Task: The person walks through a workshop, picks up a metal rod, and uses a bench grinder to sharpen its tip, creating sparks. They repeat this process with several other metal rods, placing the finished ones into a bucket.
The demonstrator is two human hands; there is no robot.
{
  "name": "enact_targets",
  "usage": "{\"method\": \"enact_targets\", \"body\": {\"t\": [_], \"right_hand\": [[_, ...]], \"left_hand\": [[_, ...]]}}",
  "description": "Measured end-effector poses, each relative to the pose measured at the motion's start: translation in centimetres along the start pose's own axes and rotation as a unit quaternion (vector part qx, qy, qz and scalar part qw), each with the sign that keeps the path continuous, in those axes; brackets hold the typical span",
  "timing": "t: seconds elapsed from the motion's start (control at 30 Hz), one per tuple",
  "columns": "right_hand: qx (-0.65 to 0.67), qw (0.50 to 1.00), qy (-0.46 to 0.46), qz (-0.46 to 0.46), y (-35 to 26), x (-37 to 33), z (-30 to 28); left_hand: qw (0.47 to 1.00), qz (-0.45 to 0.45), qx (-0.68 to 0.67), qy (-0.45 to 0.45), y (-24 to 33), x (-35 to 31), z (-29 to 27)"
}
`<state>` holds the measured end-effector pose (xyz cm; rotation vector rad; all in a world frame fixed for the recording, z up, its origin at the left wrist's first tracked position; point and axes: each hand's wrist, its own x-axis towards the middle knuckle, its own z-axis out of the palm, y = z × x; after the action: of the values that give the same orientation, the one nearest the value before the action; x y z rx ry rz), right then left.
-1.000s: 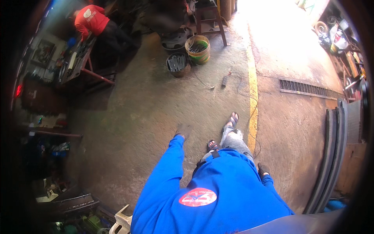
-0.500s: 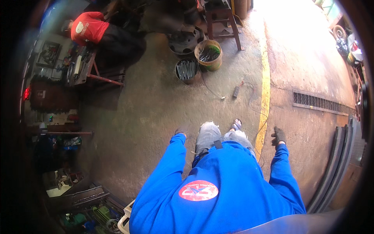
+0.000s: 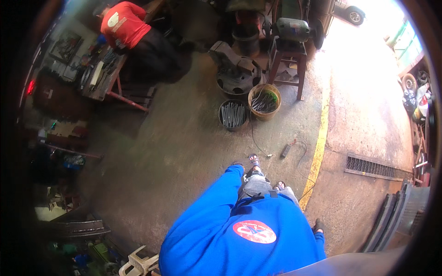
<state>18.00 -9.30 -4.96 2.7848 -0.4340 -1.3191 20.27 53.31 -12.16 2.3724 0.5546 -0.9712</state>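
– Left hand [image 3: 237,164], one: dark, at the end of a long blue fabric sleeve [image 3: 207,198], close to a sandalled foot [image 3: 254,160] in view. Fingers?

– Cannot tell. Little shows past the cuff: spread, curled or round something, all unreadable.

– Right hand [image 3: 318,225], one: dark, low at the person's right side.

– Also too small to read. No object shows in it; probably it hangs there for balance, one foot being ahead of the other.

– Nearest loose item: narrow black block [image 3: 285,151] with thin dark cable [image 3: 301,161].

– Location: on the concrete ahead of the feet, left of the yellow painted line [image 3: 321,147], apart from both hands. The cable lies in a slack curve, perhaps simply dropped.

– Dark round bucket [image 3: 234,129], one, with grey metal rods [image 3: 232,114].

– Rods on end, presumably so the wall keeps them bundled. Just beside: yellowish round bucket [image 3: 264,117], thin dark pieces inside.

– Red-brown four-legged stool [image 3: 301,78], green motor-like machine [image 3: 293,30] on top.

– Raised, likely, to spare stooping.

– Long dark bars [image 3: 389,223], right edge.

– Laid side by side, probably to save floor.
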Motion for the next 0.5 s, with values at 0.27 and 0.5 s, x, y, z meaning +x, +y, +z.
{"method": "enact_targets", "body": {"t": [0.27, 0.5], "right_hand": [[0.436, 0.882, -0.04, 0.172, -6.9, -5.4, 3.0], [0.149, 0.97, 0.128, -0.143, -9.2, -1.5, 3.4]], "left_hand": [[0.998, 0.053, 0.014, -0.044, 6.8, -3.4, -11.8], [0.98, 0.035, 0.151, -0.122, 7.2, -3.2, -15.4]]}}
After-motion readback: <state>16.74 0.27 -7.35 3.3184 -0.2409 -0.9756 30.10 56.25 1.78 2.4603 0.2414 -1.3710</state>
